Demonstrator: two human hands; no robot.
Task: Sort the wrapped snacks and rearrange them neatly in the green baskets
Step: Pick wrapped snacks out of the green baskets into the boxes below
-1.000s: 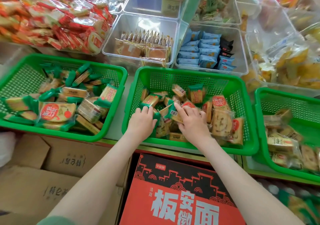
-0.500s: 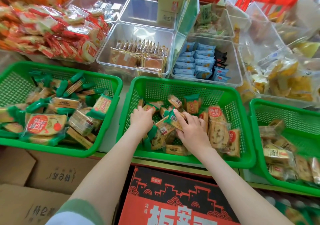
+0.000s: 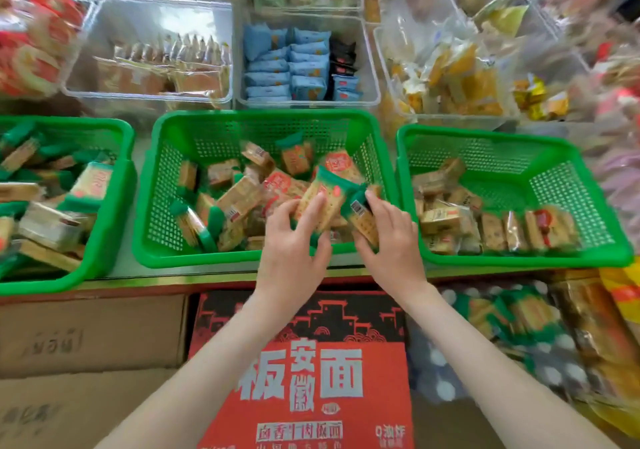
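Over the near right corner of the middle green plastic mesh basket (image 3: 263, 117), your left hand (image 3: 291, 251) grips a green-ended clear-wrapped cracker packet (image 3: 322, 199), while your right hand (image 3: 391, 244) pinches a second, barcoded cracker packet (image 3: 360, 214) just beside it.

place: snack shop sales counter | evidence: green perforated plastic baskets (image 3: 263, 117) sitting side by side, holding loose wrapped biscuit packets (image 3: 239, 195) | clear rectangular plastic bins (image 3: 304, 103) displaying sorted bulk snacks behind | brown cardboard cartons (image 3: 93, 334) and red-and-black printed carton (image 3: 301, 379) lying underneath
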